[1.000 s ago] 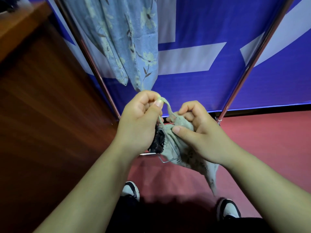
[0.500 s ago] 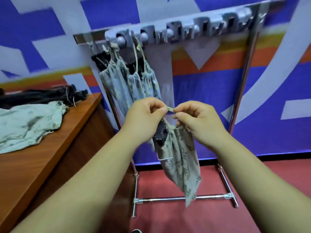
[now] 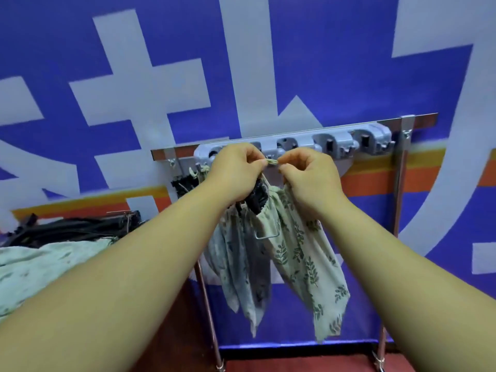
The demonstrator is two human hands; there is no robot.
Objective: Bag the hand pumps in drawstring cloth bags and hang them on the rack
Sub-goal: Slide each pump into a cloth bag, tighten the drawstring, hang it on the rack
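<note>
Mid-frame, left hand (image 3: 236, 173) and right hand (image 3: 308, 179) each pinch the drawstring (image 3: 272, 162) of the cloth bag (image 3: 303, 261) holding a hand pump (image 3: 257, 198), just under the rack rail (image 3: 335, 145). Hung bags (image 3: 233, 256) crowd its left; open rail runs right.

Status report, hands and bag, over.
Left hand and right hand pinch the drawstring at the rack. Leaf-print bag hangs below, not yet hooked. Hung bags close left.

**Behind and below your work**

Ahead of you hangs a blue backdrop (image 3: 335, 63) with big white shapes (image 3: 139, 84). A yellow band (image 3: 451, 155) runs across it, with an orange band (image 3: 442, 178) just beneath. Low down you see red floor (image 3: 295, 365) and, at lower left, a dark wooden panel (image 3: 182, 331).
</note>
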